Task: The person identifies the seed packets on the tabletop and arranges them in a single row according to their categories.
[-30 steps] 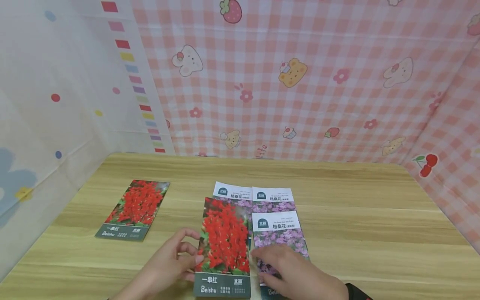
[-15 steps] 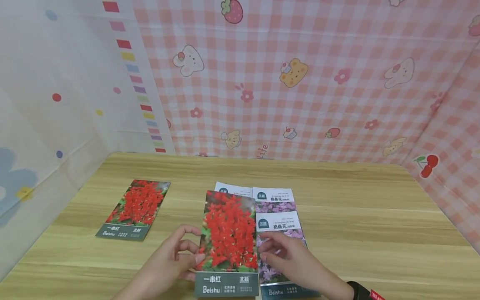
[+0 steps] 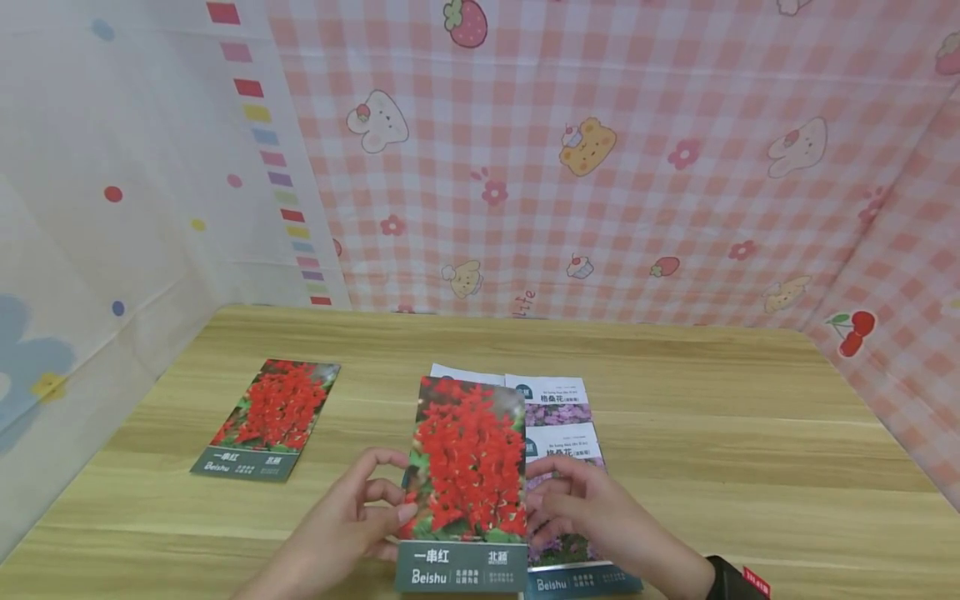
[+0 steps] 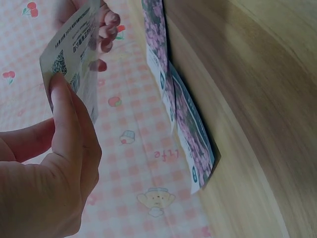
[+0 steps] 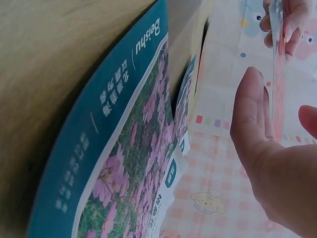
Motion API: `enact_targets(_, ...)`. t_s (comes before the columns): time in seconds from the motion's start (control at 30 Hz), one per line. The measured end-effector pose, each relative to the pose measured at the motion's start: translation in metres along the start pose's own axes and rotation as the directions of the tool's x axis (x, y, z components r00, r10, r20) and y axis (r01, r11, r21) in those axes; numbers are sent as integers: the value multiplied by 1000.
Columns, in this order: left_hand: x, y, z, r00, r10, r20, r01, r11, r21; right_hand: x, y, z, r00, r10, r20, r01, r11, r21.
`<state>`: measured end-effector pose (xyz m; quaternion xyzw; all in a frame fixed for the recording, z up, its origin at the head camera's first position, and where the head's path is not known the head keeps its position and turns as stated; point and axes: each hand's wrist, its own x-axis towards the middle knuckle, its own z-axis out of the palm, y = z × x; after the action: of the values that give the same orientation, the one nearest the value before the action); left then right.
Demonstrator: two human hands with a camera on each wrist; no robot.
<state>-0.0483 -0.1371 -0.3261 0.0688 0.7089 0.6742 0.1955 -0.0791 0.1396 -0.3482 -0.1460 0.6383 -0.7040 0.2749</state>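
Observation:
My left hand (image 3: 352, 517) pinches the left edge of a seed packet (image 3: 471, 475) with red flowers on its front. The packet is held above the table, its back with a printed code facing the left fingers (image 4: 67, 106) in the left wrist view. Beside its right edge is my right hand (image 3: 581, 508), thumb and fingers spread on either side of the packet; in the right wrist view the thumb (image 5: 309, 119) stands apart from it. Below lie several pink-flower seed packets (image 3: 558, 412), partly hidden by the held packet and right hand.
Another red-flower seed packet (image 3: 266, 421) lies on the left of the wooden table (image 3: 712, 400). A pink checked cloth (image 3: 600, 200) hangs behind the table, and a pale patterned cloth (image 3: 135, 250) hangs at the left.
The held packet has risen and shifted right, covering more of the pink-flower packets. My right hand has moved slightly up and right, staying by the packet's right edge.

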Motion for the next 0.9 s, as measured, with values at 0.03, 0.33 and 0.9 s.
enact_targets(0.03, 0, 0, 1, 1000, 2, -1, -2, 1000, 4, 0, 0, 0, 1000, 7, 0, -7, 1000, 17)
enact_targets(0.33, 1, -1, 5, 999, -33, -43, 36, 997, 65, 0, -4, 0, 1000, -7, 25, 4, 994, 105)
enact_targets(0.9, 3, -2, 9, 996, -90, -10, 90, 994, 64, 2, -6, 3, 994, 31, -101, -28, 999, 31)
